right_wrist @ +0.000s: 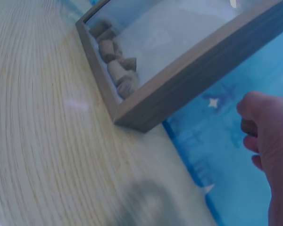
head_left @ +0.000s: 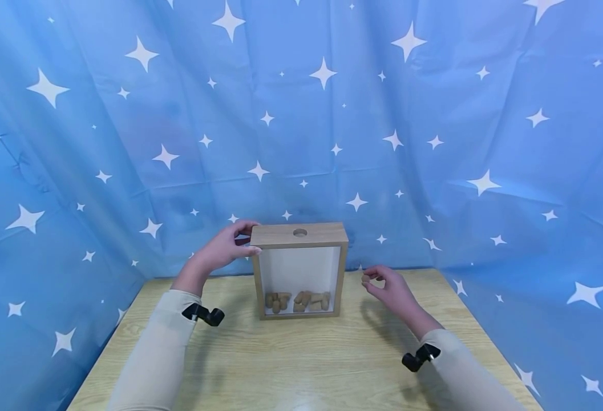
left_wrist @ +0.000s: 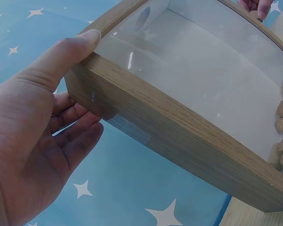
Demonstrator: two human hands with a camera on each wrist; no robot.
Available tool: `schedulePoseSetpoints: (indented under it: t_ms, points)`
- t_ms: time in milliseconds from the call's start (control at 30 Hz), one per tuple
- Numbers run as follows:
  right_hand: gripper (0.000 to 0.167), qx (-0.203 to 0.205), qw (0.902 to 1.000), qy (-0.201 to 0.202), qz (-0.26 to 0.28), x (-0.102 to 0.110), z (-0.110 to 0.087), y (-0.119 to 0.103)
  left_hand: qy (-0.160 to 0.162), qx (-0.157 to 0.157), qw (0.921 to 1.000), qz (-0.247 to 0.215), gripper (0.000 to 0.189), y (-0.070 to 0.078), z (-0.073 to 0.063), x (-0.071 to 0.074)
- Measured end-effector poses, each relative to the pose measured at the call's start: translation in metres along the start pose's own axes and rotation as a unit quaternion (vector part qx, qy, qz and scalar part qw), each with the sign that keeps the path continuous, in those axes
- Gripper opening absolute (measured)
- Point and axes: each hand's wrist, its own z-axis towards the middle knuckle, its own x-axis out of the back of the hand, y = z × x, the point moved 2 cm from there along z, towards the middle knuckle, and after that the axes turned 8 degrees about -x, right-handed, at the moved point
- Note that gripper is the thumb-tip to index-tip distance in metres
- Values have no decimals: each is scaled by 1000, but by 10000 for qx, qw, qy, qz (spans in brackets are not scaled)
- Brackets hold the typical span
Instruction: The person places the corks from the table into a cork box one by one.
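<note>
A wooden shadow box (head_left: pixel 301 234) with a clear front and a round hole in its top stands upright on the table. Several corks (head_left: pixel 276 302) lie at the bottom inside it. My left hand (head_left: pixel 224 246) grips the box's upper left corner, the thumb (left_wrist: pixel 80 47) on the front edge and the fingers toward the back. To the right of the box and apart from it, my right hand (head_left: pixel 389 288) is raised over the table. It pinches a cork (right_wrist: pixel 248 126) between thumb and fingers; most of this cork is hidden by the hand in the right wrist view.
The pale wood-grain table (head_left: pixel 301 359) extends in front of the box and to both sides. A blue curtain with white stars (head_left: pixel 301 125) hangs close behind the box and along both sides. Each sleeve carries a black wrist mount (head_left: pixel 203 314).
</note>
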Motion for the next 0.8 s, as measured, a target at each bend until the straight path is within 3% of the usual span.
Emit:
schedulePoseSetpoints:
  t_ms: [467, 800]
  points:
    - [24, 128, 9991, 285, 292, 17, -5, -31, 13, 16, 10000, 80, 74, 2, -2, -1]
    - [24, 483, 9956, 578, 551, 38, 1, -52, 17, -21, 10000, 88, 75, 2, -2, -1]
